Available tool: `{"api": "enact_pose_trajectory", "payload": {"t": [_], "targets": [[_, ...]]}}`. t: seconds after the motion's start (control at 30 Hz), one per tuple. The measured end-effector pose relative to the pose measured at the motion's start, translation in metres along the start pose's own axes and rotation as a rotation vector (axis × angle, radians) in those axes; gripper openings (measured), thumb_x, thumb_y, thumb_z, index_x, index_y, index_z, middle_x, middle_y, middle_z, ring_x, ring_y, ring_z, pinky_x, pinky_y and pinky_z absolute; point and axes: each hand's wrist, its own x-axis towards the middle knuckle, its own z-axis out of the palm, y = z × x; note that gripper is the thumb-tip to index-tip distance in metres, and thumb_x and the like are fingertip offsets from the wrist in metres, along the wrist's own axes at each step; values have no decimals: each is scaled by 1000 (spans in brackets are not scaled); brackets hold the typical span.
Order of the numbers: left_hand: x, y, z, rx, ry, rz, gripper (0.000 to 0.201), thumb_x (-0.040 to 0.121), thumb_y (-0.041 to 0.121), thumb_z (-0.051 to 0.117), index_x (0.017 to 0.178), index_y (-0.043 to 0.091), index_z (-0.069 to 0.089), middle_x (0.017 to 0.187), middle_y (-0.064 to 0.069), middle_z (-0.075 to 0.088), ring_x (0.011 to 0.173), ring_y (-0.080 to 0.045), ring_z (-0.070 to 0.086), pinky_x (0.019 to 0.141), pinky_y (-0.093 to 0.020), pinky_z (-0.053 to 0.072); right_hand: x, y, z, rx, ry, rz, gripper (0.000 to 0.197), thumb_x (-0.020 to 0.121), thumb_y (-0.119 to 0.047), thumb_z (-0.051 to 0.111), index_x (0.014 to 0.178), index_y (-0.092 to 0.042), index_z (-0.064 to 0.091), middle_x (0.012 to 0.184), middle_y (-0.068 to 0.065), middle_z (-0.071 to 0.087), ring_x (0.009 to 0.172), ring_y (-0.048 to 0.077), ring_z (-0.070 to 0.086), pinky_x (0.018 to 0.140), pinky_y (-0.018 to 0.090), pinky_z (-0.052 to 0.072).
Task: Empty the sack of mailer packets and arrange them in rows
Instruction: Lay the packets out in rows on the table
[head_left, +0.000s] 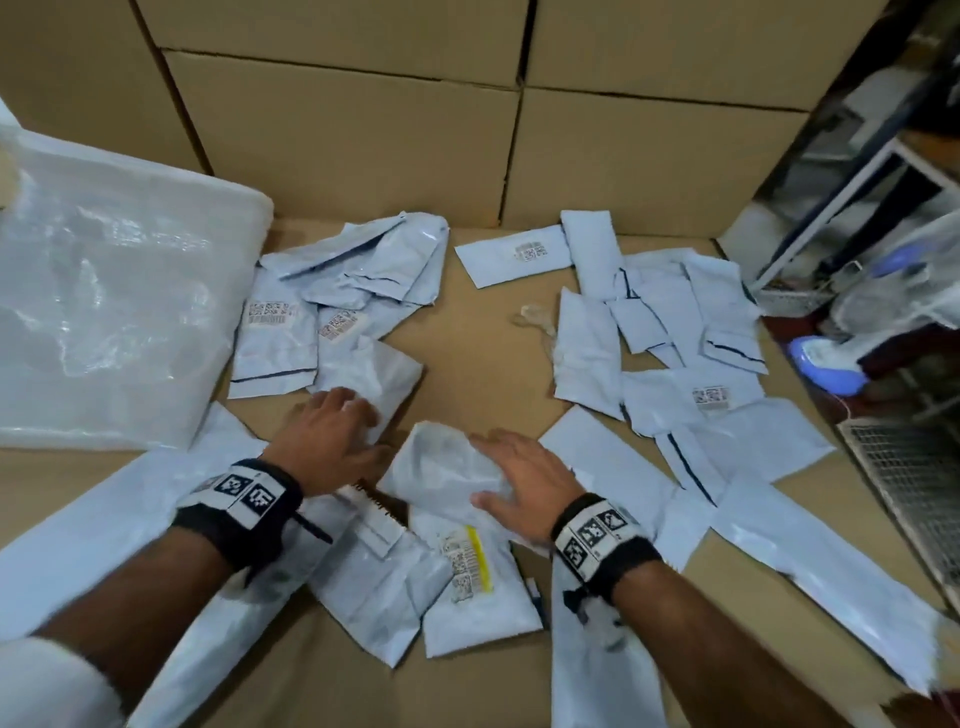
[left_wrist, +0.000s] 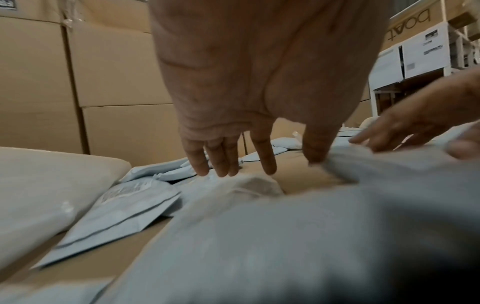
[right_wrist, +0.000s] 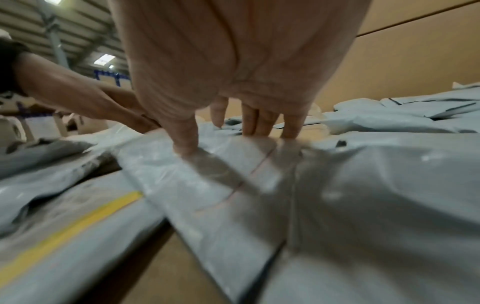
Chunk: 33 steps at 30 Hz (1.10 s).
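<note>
**A:** Head view, going left to right: clear plastic sack (head_left: 104, 291) lying flat at 9 o'clock on the cardboard surface (head_left: 483, 332), touching the box wall. Just right of it, a loose heap of grey mailer packets (head_left: 332, 306) at about 11 o'clock, overlapping, no rows there.

**B:** Left hand (head_left: 332, 441) flat, fingers straight and a bit spread, resting on a crumpled packet (head_left: 379, 374) at the heap's near edge. Not gripping anything.

**A:** Same from the left wrist cam, fingers (left_wrist: 221, 158) pointing down, slightly apart. Right hand (head_left: 519, 483) near 6 o'clock, palm down, fingers straight and splayed, pressing a puffy packet (head_left: 441, 467). Beneath that, a packet with a yellow stripe (head_left: 478, 566).

**B:** Right wrist cam pretty blurry, fingertips (right_wrist: 187, 144) pressed on grey plastic. Over at 2 o'clock, another overlapping scatter of packets (head_left: 675, 322), more trailing to 4 o'clock.
</note>
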Motion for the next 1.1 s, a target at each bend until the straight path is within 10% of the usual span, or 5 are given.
{"api": "enact_pose_trajectory", "payload": {"t": [0.17, 0.33, 0.7, 0.93, 1.1], "targets": [[45, 41, -10, -163, 23, 155, 94, 69, 96, 29, 132, 30, 52, 148, -3, 42, 131, -26, 43, 109, -42, 38, 17, 28, -26, 142, 440, 221, 72, 82, -61, 62, 146, -33, 46, 150, 7, 45, 138, 25, 41, 114, 42, 36], [72, 73, 20, -30, -207, 386, 63, 57, 77, 68, 104, 35, 59, 140, 9, 44, 130, -18, 40, 108, -39, 37, 56, 97, -49, 22, 216, 694, 80, 80, -55, 67, 151, -39, 32, 157, 19, 25, 142, 38, 31, 115, 47, 32], [172, -4, -32, -108, 237, -184, 57, 75, 47, 77, 118, 17, 54, 123, -19, 47, 113, -42, 49, 92, -53, 47, 24, 51, -62, 73, 188, 99, 59, 75, -61, 52, 124, -30, 60, 129, 0, 60, 121, 24, 53, 100, 43, 46], [210, -30, -21, -173, 307, -299, 106, 60, 44, 90, 141, 15, 28, 141, -27, 30, 121, -52, 44, 93, -62, 44, -111, 79, -33, -86, -179, 332, 112, 63, -75, 61, 156, -50, 4, 166, 3, -19, 154, 23, -14, 125, 49, 5], [232, -12, -14, -105, 221, -316, 50, 80, 41, 70, 124, 27, 51, 137, -22, 42, 126, -45, 41, 103, -54, 36, -120, 87, 7, 103, 218, 218, 46, 86, -43, 58, 131, -49, 53, 164, -6, 13, 152, 16, 13, 120, 40, 29]]}}
